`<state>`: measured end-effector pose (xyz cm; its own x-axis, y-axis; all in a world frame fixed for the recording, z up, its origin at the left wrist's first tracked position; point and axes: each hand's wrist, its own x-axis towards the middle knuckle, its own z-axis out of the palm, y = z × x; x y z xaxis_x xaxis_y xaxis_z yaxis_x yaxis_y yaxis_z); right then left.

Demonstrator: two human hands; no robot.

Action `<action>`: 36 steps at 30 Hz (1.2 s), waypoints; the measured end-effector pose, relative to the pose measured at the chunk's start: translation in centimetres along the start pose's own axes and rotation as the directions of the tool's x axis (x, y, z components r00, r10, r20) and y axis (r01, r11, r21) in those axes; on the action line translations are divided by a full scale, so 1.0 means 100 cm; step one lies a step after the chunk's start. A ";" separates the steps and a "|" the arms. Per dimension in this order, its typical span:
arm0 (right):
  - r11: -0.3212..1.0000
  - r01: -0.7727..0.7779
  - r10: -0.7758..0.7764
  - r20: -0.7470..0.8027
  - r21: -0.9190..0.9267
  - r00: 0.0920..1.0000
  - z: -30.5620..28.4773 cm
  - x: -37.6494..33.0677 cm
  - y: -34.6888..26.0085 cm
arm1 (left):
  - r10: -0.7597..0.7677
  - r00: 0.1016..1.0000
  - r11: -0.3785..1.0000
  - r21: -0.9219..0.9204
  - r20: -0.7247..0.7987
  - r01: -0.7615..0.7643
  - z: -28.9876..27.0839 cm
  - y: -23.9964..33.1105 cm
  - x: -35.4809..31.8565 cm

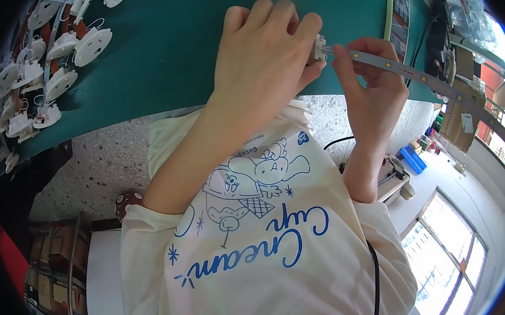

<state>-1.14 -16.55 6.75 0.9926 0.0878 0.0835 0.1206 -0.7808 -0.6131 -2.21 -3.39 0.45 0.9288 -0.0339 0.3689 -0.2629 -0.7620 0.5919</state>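
Flat pale LED strip with small yellowish chips (389, 65) runs from the right hand (377, 78) away toward the right rim of the view, its near end just beside a small white connector-like part (320, 48), with thin pale wires between the two. The right hand's fingers are pinched on that near end; the left hand (265, 48) grips the white part between thumb and curled fingers, just over the dark green worktop (158, 64). Judging by this pose, wiring at the strip's end is being worked on, though whether it is seated cannot be told. The next move seems to call for a steady left grip and fine right-hand alignment. Farther out lie white round wired discs (93, 47) at left and a phone with a pale green edge (398, 21) at right.
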 end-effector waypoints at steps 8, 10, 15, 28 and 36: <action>0.991 0.015 -0.013 0.018 -0.136 1.000 -0.002 0.003 -0.008 | -0.035 0.999 0.999 0.031 -0.029 0.036 0.006 0.007 -0.001; 0.988 0.036 -0.030 0.042 -0.152 0.999 -0.002 0.002 -0.011 | -0.031 0.998 0.999 0.028 -0.046 0.033 0.007 0.006 -0.002; 0.982 0.135 -0.127 0.073 -0.133 0.989 0.001 0.005 -0.007 | -0.034 0.999 0.999 0.001 -0.036 0.034 0.006 0.005 -0.002; 0.989 0.141 -0.135 0.134 -0.044 0.982 -0.001 0.007 0.002 | 0.011 0.996 1.000 0.013 -0.091 -0.010 0.009 0.003 -0.003; 0.997 0.023 -0.043 0.275 0.074 0.960 -0.012 0.015 -0.001 | 0.025 0.996 0.999 0.032 -0.083 -0.022 0.010 0.002 -0.003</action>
<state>0.29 -17.05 7.87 0.9513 0.2880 -0.1101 0.1439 -0.7305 -0.6675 -2.29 -4.20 -0.24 0.8972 0.0013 0.4417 -0.2748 -0.7813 0.5604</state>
